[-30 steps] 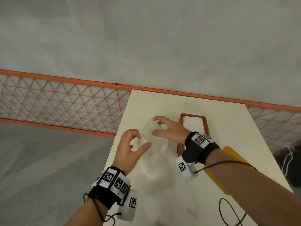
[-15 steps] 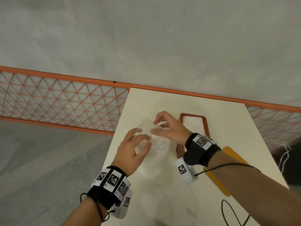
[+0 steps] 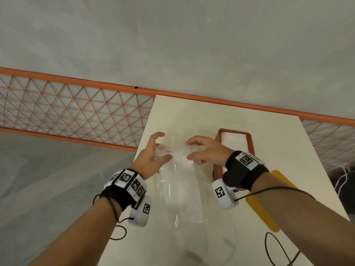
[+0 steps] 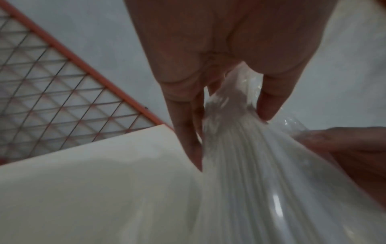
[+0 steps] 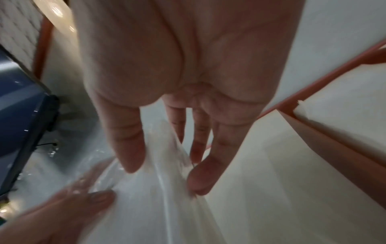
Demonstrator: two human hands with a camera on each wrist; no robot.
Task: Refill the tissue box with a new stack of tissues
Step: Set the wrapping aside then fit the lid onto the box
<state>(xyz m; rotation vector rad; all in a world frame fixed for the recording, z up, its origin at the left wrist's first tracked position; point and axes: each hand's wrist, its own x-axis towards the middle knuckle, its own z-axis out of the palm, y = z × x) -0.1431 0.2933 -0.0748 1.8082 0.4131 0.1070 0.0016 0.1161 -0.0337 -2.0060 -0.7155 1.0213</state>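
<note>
Head view, read from the left: one orange-framed lattice fence (image 3: 73, 110) runs behind one cream rectangular table (image 3: 269, 135), whose left edge drops off to a grey floor (image 3: 48, 179). Two hands work over the table, each wrist wearing a black band with square printed markers.

First comes the left hand (image 3: 151, 160). Its thumb and curled fingers pinch the left side of one clear, crinkled plastic wrapper (image 3: 182, 185); the left wrist view shows the film bunched between thumb and fingertips (image 4: 269, 105). The wrapper hangs from the two hands toward the tabletop, roughly midway between the table's left edge and the box. Whether tissues lie inside it cannot be told.

Next, the right hand (image 3: 205, 150) pinches the wrapper's right side between thumb and forefinger, its other fingers arched and loosely curled above. In the right wrist view the film fans out below the thumb (image 5: 127, 148).

Just right of that hand stands one orange open-topped rectangular tissue box (image 3: 251, 143), with a white stack visible inside. Nearer the viewer, one flat yellow-orange lid (image 3: 265, 217) lies on the table, partly hidden by the right forearm. One black cable (image 3: 276, 252) loops across the near right corner.

Bare tabletop lies beyond the hands up to the far edge, and to the right of the box.
</note>
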